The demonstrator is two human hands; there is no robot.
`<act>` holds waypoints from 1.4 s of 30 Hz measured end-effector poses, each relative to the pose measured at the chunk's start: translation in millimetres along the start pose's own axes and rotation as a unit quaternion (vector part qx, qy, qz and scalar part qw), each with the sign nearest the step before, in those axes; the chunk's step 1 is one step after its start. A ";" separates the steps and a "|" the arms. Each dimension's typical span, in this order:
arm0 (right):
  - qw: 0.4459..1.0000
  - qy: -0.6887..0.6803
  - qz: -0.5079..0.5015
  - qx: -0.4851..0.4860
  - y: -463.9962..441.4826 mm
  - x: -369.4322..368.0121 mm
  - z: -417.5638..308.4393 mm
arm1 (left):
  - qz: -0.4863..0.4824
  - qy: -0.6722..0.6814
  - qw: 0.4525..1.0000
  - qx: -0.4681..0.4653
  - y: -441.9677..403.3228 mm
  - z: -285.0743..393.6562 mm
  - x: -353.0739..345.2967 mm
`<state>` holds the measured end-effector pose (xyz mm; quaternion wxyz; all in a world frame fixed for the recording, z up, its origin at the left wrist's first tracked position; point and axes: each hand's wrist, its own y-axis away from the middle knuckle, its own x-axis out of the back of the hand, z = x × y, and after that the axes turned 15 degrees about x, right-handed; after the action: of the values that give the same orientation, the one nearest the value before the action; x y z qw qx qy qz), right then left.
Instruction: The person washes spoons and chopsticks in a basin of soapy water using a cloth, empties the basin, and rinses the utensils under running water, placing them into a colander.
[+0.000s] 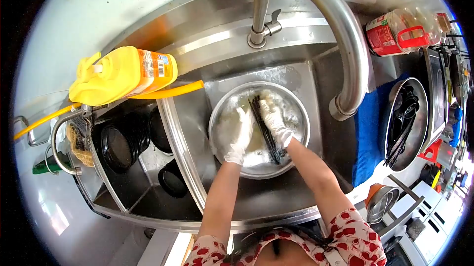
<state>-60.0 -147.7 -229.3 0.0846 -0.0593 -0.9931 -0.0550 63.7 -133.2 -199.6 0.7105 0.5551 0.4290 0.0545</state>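
Both my hands wear thin white gloves and are inside a round metal basin point(216, 153) of soapy water, which stands in the sink. A bundle of long black chopsticks point(269, 140) lies slantwise between them, its lower end in the suds. My right hand point(273, 119) is closed against the upper part of the bundle, with the fingers partly hidden by foam. To the left of the bundle is my left hand point(241, 133), its fingers stretched out and holding nothing; whether its edge touches the chopsticks I cannot tell.
A tall curved faucet point(350, 54) arches over the sink's right side. Black bowls point(118, 147) are stacked in the left sink compartment. A yellow jug point(123, 76) and yellow hose point(168, 91) sit above the divider. At right, a metal bowl point(419, 130) of black spoons stands beside a blue cloth point(366, 137).
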 end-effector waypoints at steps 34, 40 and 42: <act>0.995 0.073 0.023 -0.067 -12.0 11.1 45.8 | 0.093 -0.403 0.910 0.015 131.9 -121.1 -11.8; 0.994 -0.103 0.044 -0.016 69.8 33.6 -83.0 | 0.059 -0.391 0.918 0.011 131.7 -101.8 -8.0; 0.999 -0.008 0.013 -0.034 91.4 20.1 -48.2 | 0.091 -0.391 0.915 -0.049 130.2 -106.3 -15.3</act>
<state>-60.3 -61.1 -169.5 0.0750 -0.0754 -0.9905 -0.0874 34.8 -13.6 -84.0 0.8400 0.5331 0.0612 -0.0809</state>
